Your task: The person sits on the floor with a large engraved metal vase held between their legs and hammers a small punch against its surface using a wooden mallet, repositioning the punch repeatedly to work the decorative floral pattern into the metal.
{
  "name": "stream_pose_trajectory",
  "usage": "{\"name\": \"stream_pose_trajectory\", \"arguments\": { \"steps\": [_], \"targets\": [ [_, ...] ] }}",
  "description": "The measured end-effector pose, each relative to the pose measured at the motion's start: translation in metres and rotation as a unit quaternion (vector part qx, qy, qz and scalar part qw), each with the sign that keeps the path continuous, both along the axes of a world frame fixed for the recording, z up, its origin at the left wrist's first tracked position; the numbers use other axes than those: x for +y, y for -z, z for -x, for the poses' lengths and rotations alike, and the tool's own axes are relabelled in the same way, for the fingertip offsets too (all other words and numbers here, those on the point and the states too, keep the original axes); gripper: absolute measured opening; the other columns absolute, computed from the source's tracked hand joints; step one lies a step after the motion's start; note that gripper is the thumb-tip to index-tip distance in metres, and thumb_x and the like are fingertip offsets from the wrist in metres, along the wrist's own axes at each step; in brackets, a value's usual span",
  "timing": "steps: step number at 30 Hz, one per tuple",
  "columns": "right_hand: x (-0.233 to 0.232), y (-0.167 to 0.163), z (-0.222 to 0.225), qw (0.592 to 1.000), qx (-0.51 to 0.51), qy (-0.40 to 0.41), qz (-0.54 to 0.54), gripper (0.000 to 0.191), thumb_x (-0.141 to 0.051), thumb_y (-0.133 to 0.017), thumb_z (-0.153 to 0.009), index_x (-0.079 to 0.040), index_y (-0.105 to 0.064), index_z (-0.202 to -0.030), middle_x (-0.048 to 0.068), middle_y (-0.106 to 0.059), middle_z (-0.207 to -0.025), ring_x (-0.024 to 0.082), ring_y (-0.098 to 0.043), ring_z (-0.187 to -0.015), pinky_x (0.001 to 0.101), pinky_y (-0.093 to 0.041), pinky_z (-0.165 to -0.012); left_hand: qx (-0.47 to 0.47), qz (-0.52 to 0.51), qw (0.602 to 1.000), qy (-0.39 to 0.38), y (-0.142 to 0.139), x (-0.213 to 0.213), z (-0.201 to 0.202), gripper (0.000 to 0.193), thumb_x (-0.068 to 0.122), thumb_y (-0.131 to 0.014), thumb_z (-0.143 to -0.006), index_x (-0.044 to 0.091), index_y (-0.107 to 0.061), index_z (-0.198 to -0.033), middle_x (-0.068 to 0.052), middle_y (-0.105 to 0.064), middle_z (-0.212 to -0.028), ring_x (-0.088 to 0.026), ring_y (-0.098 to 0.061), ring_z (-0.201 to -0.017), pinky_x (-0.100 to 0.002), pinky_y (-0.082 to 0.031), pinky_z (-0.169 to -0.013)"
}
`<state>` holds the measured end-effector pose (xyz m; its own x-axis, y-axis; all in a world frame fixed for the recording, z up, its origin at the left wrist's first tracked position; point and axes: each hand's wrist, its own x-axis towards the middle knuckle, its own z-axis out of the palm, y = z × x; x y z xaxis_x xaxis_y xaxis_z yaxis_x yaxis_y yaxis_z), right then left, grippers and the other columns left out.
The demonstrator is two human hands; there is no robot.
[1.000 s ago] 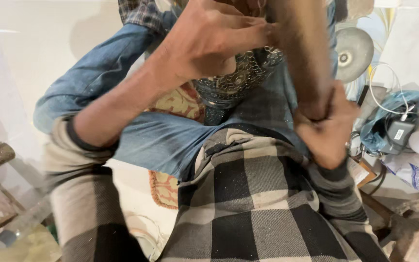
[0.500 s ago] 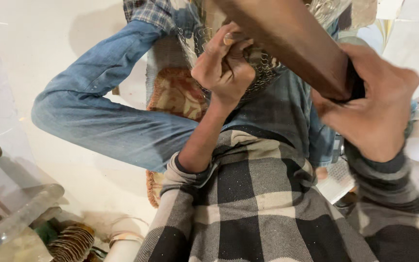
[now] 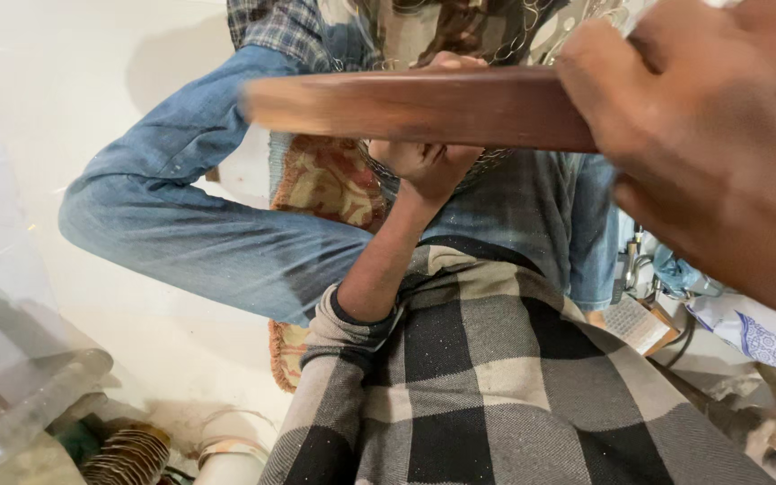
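My right hand fills the upper right, very close to the camera, and grips one end of a long brown wooden bar. The bar lies level across the view, blurred at its left end. Behind and below it my left hand reaches forward, its fingers curled on the lower edge of a patterned metal piece. That piece rests against a seated person's lap, and the bar hides most of it. A black and grey checked cloth covers my lap and left forearm.
A person in blue jeans sits opposite on a patterned mat on the pale floor. A ribbed metal coil and a clear tube lie bottom left. A printed white bag and a card piece lie at right.
My right hand has swung the wooden bar from a steep slant to level and brought it nearer the camera. My left hand stays curled on the metal piece, now under the bar.
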<state>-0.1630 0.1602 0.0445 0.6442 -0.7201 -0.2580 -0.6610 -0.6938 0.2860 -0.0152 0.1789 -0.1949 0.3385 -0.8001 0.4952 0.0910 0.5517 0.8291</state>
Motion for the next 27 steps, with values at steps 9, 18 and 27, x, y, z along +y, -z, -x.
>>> {"name": "stream_pose_trajectory", "arguments": {
  "steps": [9,18,27],
  "targets": [
    [-0.003,0.015,0.014,0.994,-0.061,0.059,-0.064,0.052,-0.015,-0.087,-0.069,-0.004,-0.062,-0.113,0.009,-0.064,-0.076,0.019,-0.064,-0.058,0.0325,-0.054,-0.056,-0.295,0.071,0.944,-0.132,-0.007,-0.004,-0.024,0.032,0.022,-0.078,-0.078,0.002,-0.069,-0.101,-0.012,-0.073,-0.093,-0.030,-0.073,-0.086,-0.046,-0.056,-0.083],
    [0.024,0.069,0.066,0.895,-0.404,0.147,-0.122,0.048,-0.006,-0.080,-0.078,0.004,-0.056,-0.118,0.012,-0.063,-0.083,0.024,-0.065,-0.067,0.0337,-0.051,-0.063,-0.402,0.159,0.891,0.135,-0.040,-0.048,-0.057,0.038,-0.007,-0.066,-0.071,0.008,-0.074,-0.105,-0.005,-0.077,-0.093,-0.019,-0.073,-0.079,-0.036,-0.058,-0.080],
    [0.103,0.139,0.062,0.702,-0.606,0.363,-0.090,0.028,-0.004,-0.078,-0.095,0.006,-0.056,-0.109,0.013,-0.062,-0.092,0.014,-0.058,-0.082,0.0272,-0.050,-0.077,-0.499,0.224,0.792,0.270,-0.086,-0.077,-0.058,0.058,-0.007,-0.067,-0.070,0.011,-0.066,-0.125,-0.002,-0.078,-0.104,-0.020,-0.077,-0.096,-0.032,-0.062,-0.084]
  ]
}}
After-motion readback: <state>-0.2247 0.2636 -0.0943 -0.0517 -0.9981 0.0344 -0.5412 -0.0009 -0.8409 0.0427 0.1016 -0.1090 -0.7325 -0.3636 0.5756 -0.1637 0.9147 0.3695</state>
